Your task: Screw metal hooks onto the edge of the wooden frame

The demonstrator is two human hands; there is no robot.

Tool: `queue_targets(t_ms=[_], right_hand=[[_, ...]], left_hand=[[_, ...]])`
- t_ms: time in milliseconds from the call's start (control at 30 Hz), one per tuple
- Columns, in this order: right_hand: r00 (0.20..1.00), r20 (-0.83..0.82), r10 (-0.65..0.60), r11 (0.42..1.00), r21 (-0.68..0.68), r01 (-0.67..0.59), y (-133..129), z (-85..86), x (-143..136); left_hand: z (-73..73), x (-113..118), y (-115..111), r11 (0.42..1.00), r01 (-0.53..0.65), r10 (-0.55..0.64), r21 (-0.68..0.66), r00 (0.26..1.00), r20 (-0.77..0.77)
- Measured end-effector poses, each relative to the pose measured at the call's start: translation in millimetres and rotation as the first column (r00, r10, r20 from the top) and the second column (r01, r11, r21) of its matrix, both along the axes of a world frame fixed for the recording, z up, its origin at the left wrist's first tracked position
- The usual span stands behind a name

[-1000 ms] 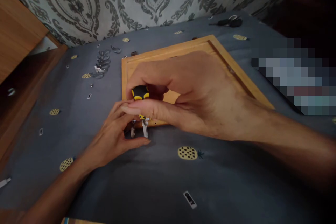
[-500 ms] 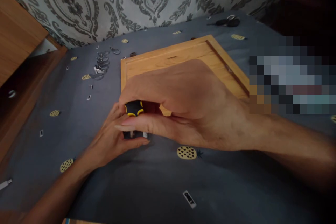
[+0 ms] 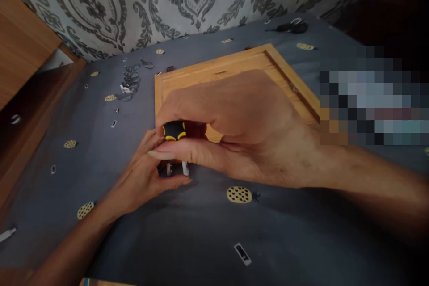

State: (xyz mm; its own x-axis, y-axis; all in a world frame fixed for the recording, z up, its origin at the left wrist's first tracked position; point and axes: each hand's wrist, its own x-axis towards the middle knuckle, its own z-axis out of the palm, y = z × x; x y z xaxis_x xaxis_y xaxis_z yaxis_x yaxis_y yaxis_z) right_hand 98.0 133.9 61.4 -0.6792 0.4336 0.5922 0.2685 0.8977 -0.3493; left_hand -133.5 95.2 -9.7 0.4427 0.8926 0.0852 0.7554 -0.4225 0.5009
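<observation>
My right hand (image 3: pixel 241 120) is closed round a black and yellow handle (image 3: pixel 174 130), gripping it between thumb and fingers. Just below and behind it, my left hand (image 3: pixel 144 178) holds a small metal part (image 3: pixel 169 168), whose bright end shows above the left thumb. The lower end of the handle's tool and most of the metal part are hidden by my fingers. Beyond both hands lies a framed wooden panel (image 3: pixel 214 71), partly covered by my right hand.
Small metal pieces (image 3: pixel 129 79) lie in a group on the grey-blue pineapple-print cloth (image 3: pixel 187 241). A black tool (image 3: pixel 291 27) rests at the back right. Wooden furniture (image 3: pixel 27 40) stands at the left, and a white object (image 3: pixel 7 235) lies lower left.
My right hand has risen slightly with the black and yellow handle, so more of the metal part shows beneath it. My left hand has barely moved.
</observation>
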Motion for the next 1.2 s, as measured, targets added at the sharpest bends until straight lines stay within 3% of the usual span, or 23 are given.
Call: queue_targets(t_ms=[267,467,700,1033,1200], right_hand=[[0.999,0.031,0.024,0.991,-0.134,-0.020,-1.3,1.2,-1.7],[0.999,-0.031,0.020,0.995,-0.097,-0.023,0.3,-2.6,-4.0],[0.995,0.044,0.085,0.983,-0.165,-0.076,0.9,4.4,-4.7],[0.993,0.031,0.111,0.928,-0.361,-0.092,5.2,9.3,0.7],[0.990,0.044,0.134,0.931,-0.347,-0.111,6.9,9.2,3.9]], left_hand=[[1.5,1.2,-0.5,1.000,0.018,-0.019,0.002,1.000,0.005],[1.6,2.1,-1.4,1.000,-0.017,0.017,-0.001,1.000,0.005],[5.7,4.5,-0.5,1.000,-0.005,0.006,-0.019,1.000,0.030],[4.6,4.1,3.0,0.999,0.038,-0.038,0.013,0.999,0.024],[6.2,5.1,4.5,0.998,0.062,-0.063,0.032,0.997,0.041]])
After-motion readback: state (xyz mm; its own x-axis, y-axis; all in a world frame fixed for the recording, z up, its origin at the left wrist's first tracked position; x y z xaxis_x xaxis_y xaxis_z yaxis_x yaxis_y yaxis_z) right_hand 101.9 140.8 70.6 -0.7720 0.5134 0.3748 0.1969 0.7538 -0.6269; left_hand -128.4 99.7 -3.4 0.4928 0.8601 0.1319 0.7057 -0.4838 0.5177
